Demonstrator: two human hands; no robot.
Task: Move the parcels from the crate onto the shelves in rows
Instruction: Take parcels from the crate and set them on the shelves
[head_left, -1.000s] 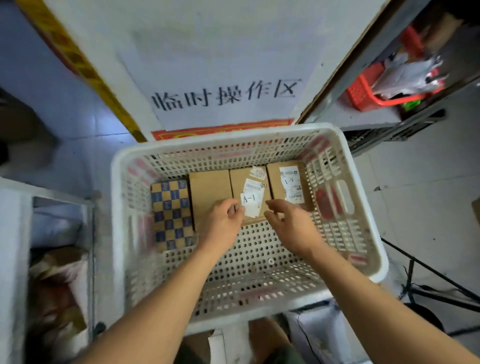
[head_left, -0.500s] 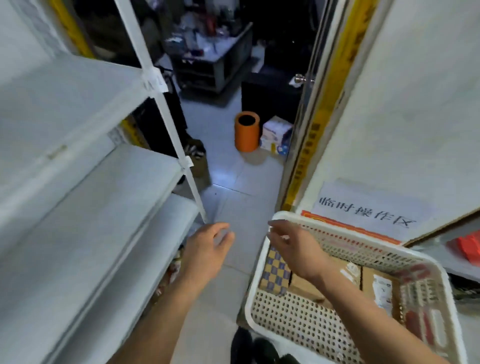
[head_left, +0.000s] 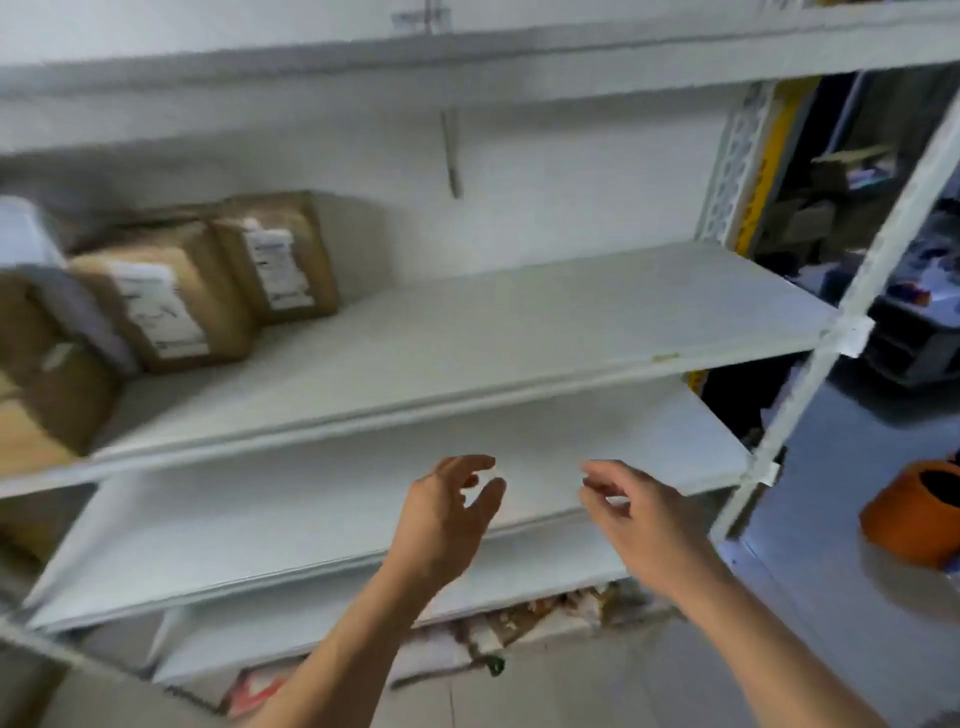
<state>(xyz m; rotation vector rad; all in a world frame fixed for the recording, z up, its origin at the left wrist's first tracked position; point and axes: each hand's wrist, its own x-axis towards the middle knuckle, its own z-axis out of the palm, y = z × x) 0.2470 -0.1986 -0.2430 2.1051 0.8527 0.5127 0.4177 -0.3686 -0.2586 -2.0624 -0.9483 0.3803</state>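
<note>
Empty hands (head_left: 540, 509) before flat white shelves (head_left: 519, 317), brown boxy parcels (head_left: 208, 291)

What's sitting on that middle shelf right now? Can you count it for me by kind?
Labelled brown parcels: 2
Other brown boxes, blurred at the left edge: at least 2
Grey parcel: 1
Total: at least 5

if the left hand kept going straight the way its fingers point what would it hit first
Probably the bare board of the lower shelf: the left hand hangs empty before its front edge, fingers aimed up and forward over it. Nothing lies between them, though depth is hard to judge.
</note>
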